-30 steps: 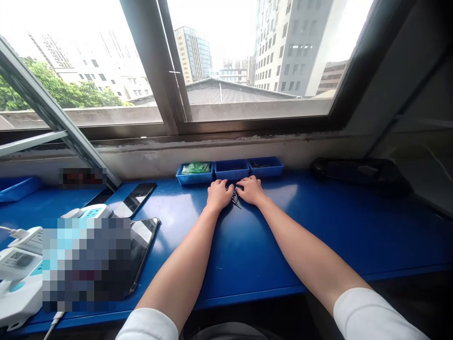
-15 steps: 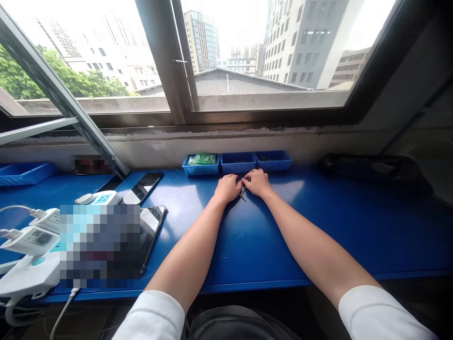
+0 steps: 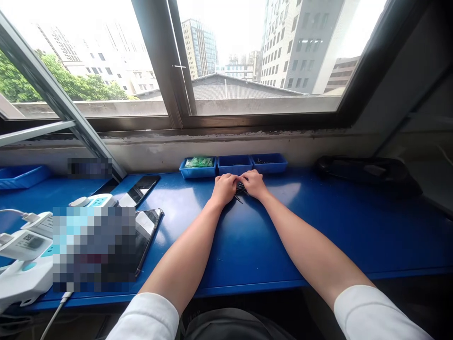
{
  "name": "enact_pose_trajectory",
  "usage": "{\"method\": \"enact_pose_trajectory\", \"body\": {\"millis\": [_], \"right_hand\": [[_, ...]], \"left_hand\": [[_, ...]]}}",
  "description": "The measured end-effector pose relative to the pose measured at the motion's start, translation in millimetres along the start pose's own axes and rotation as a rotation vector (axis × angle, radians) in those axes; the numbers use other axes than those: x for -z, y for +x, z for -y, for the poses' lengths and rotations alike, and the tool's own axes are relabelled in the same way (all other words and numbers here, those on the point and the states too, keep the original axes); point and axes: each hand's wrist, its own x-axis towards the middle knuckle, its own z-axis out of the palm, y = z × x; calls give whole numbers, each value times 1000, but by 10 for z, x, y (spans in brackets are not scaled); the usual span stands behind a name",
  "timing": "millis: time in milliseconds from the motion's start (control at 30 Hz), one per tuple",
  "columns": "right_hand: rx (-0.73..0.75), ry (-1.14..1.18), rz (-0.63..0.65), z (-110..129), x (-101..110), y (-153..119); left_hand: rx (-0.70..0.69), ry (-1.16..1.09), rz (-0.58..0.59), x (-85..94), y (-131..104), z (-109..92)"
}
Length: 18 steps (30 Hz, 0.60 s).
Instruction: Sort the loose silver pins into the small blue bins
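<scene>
My left hand [image 3: 225, 188] and my right hand [image 3: 254, 183] meet over the blue table, just in front of the small bins. Both have their fingers bent and closed, thumbs and fingertips touching or nearly so. What lies between the fingertips is too small to make out. Several thin black pieces [image 3: 239, 197] lie on the table under and between the hands. Behind stand three joined blue bins: the left bin [image 3: 189, 175] holds clear-and-green packets [image 3: 200, 162], the middle bin [image 3: 231, 168] looks dark inside, and the right bin [image 3: 279, 166] holds small dark pieces.
On the left lie a phone [image 3: 143, 188], a tablet-like device [image 3: 152, 226], and a white power strip [image 3: 24, 283] with plugs and cables. A blue tray [image 3: 24, 177] sits at the far left. A black bag-like object [image 3: 364, 174] rests at the back right, below the window.
My fingertips have come closer together, hiding the small piece that showed between them. The whole view has shifted slightly; the bins and devices stay in place.
</scene>
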Motion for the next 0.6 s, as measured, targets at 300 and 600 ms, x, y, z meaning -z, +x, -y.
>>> {"method": "enact_pose_trajectory", "body": {"millis": [300, 600], "right_hand": [[34, 190, -124, 39, 58, -38], [-14, 552, -129, 25, 56, -48]], "left_hand": [[28, 66, 3, 29, -5, -49], [130, 47, 50, 50, -4, -43]]}}
